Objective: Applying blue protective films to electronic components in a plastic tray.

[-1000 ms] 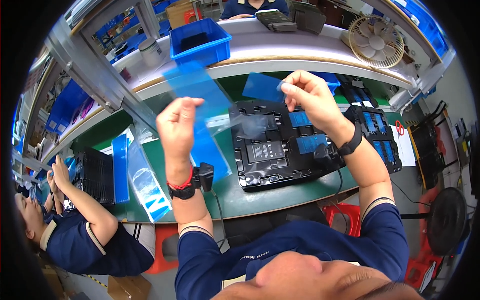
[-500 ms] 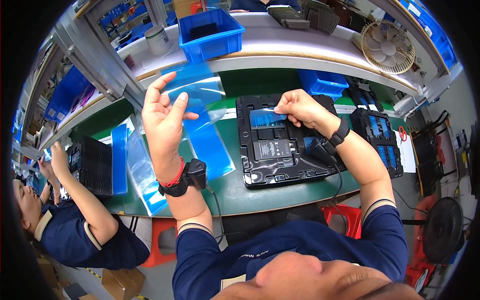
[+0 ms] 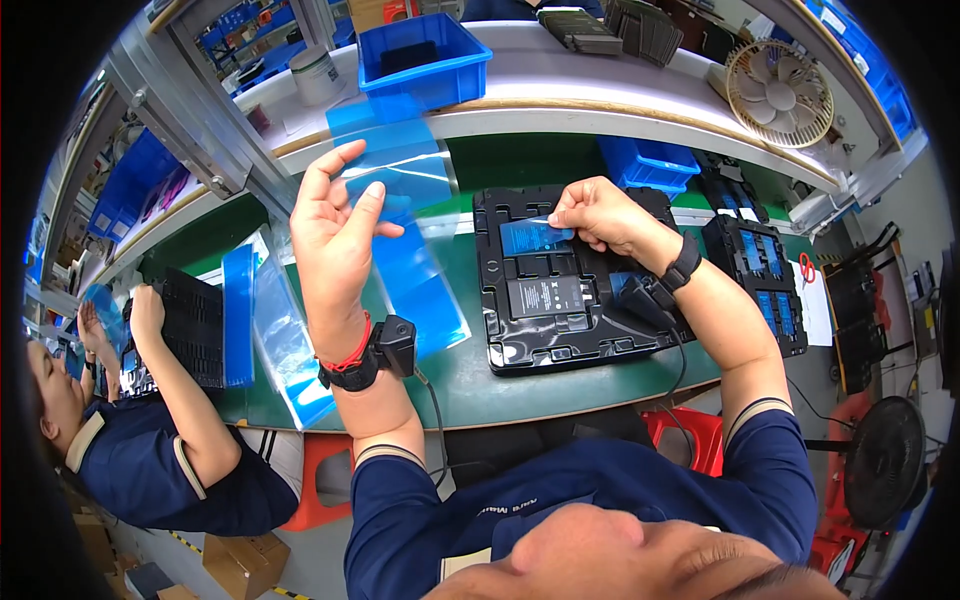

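Observation:
My left hand (image 3: 335, 225) is raised left of the black tray, its fingers curled at a clear and blue film sheet (image 3: 405, 170). That sheet stands up behind the fingers and thumb; its exact pinch point is hidden. My right hand (image 3: 600, 215) pinches the right edge of a small blue film (image 3: 535, 238), lying over a dark battery in the upper part of the black plastic tray (image 3: 505, 355). Below it, a black battery with a printed label (image 3: 545, 297) sits in another slot. A further blue-filmed battery (image 3: 622, 285) lies partly beneath my right wrist.
More blue film strips (image 3: 420, 290) lie left of the tray on the green table (image 3: 560, 395). Another tray of batteries (image 3: 765, 270) and red scissors (image 3: 807, 267) are at the right. Blue bins (image 3: 645, 165) stand behind. A co-worker (image 3: 160, 440) sits at the left.
The film sheet at my left hand has shifted upward and changed its bend, while that hand moved slightly right. My right hand stays almost still. The co-worker's hands have moved.

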`<control>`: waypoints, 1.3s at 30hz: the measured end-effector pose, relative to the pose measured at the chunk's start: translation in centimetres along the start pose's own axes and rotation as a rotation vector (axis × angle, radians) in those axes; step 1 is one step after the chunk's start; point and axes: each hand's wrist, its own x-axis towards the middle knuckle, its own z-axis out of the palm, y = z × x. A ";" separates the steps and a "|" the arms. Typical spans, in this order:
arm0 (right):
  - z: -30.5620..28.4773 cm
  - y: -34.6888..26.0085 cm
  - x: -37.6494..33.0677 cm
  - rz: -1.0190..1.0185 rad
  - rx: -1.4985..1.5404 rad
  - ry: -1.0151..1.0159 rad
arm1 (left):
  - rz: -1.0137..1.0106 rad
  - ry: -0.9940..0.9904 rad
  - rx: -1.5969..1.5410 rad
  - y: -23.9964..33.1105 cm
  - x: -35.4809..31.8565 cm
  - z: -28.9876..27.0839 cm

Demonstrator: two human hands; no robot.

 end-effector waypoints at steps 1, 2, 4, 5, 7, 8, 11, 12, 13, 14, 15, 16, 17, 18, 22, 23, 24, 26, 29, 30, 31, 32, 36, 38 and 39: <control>0.0 0.0 0.0 0.000 0.000 0.000 | 0.000 0.000 0.000 -0.1 0.0 0.0; 0.1 0.0 0.1 0.001 -0.019 0.007 | 0.007 -0.004 0.009 -0.2 0.1 -0.1; 0.3 -0.1 0.1 0.002 -0.038 0.014 | 0.013 -0.009 0.017 -0.3 0.1 -0.1; 0.5 -0.3 0.0 0.002 -0.073 0.029 | 0.015 -0.020 0.008 -0.3 0.1 -0.1; 0.7 -0.4 0.0 0.001 -0.107 0.047 | 0.018 -0.033 -0.003 -0.2 0.2 0.2; 0.6 -0.3 0.1 0.002 -0.185 0.067 | 0.020 -0.028 -0.017 -0.1 0.2 0.4; 1.3 -0.8 -0.2 -0.127 -0.488 0.129 | -0.005 -0.038 -0.007 -0.4 0.2 0.3; 1.4 -0.9 -0.4 -0.255 -0.711 0.168 | -0.035 -0.051 0.016 -0.5 0.1 0.2; 1.5 -1.0 -0.6 -0.420 -0.824 0.221 | -0.036 -0.056 0.038 -0.4 0.1 0.2; 1.5 -1.1 -1.0 -0.422 -0.825 0.227 | -0.031 -0.059 0.037 -0.5 0.1 0.3; 1.6 -1.2 -1.6 -0.434 -0.834 0.318 | -0.032 -0.079 0.041 -0.8 0.0 0.2; 1.9 -2.2 -2.4 -0.450 -0.842 0.407 | -0.032 -0.095 0.046 -0.9 0.0 0.2; 1.9 -3.3 -3.0 -0.402 -0.682 0.316 | -0.051 -0.104 0.030 -0.9 -0.1 0.4; 2.2 -3.6 -3.2 -0.408 -0.684 0.320 | -0.069 -0.106 0.008 -0.9 -0.3 0.8; 3.2 -4.5 -4.4 -1.112 -0.558 0.386 | -0.098 -0.224 -0.016 -1.1 -1.0 2.5; 3.5 -4.5 -4.5 -1.110 -0.526 0.363 | -0.106 -0.248 -0.004 -1.1 -1.1 2.8; 3.7 -4.4 -4.6 -1.108 -0.494 0.339 | -0.115 -0.271 0.008 -1.2 -1.3 3.1; 3.3 -4.1 -4.9 -1.069 -0.478 0.284 | -0.114 -0.264 0.013 -1.0 -1.5 3.5; 3.1 -4.0 -5.7 -1.002 -0.432 0.241 | -0.119 -0.320 0.042 -0.8 -1.5 3.8; 3.0 -4.0 -6.0 -0.974 -0.402 0.254 | -0.118 -0.320 0.039 -0.8 -1.5 3.9; 2.9 -3.9 -6.0 -1.029 -0.460 0.269 | -0.151 -0.319 0.038 -0.7 -1.6 3.9; 2.9 -3.9 -6.1 -1.025 -0.457 0.265 | -0.184 -0.316 0.037 -0.7 -1.7 3.8; 2.0 -3.7 -7.0 -1.051 -0.212 0.268 | 0.006 -0.326 0.067 -1.9 -1.4 2.5; 1.0 -3.4 -7.7 -0.832 0.166 0.193 | 0.058 -0.270 0.105 -1.7 -0.7 1.2; 0.2 -3.2 -7.8 -0.721 0.222 0.181 | 0.074 -0.211 0.053 -1.5 -0.6 0.8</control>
